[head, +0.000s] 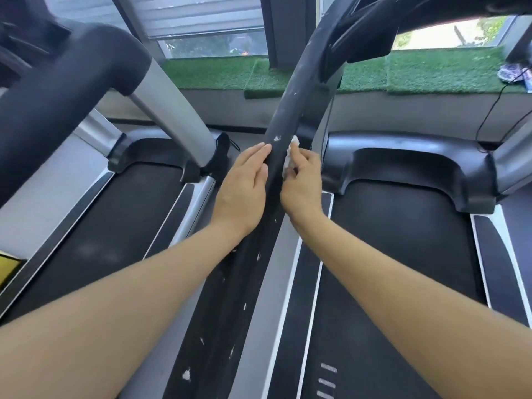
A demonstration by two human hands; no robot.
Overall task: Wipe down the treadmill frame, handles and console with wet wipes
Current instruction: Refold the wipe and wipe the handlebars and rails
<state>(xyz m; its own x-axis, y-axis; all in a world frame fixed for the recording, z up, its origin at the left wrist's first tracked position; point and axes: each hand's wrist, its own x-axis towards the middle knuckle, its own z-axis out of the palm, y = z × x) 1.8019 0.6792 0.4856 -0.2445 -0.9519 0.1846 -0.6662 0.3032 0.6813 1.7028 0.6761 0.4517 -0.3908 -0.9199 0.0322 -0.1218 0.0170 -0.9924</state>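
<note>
A long dark handrail [290, 90] of the treadmill runs from the console at the top down the middle of the view, its surface worn with pale chips. My left hand [244, 185] rests flat against the rail's left side with straight fingers. My right hand [302, 182] holds a crumpled white wet wipe [290, 152] against the rail's right side. The treadmill's belt [403, 226] and black motor cover [408, 156] lie to the right below the rail.
A second treadmill stands on the left with a grey upright [178, 116] and a thick black handle [72, 90]. Green artificial turf [417, 73] covers the window ledge behind. A black cable [489, 113] hangs at the far right.
</note>
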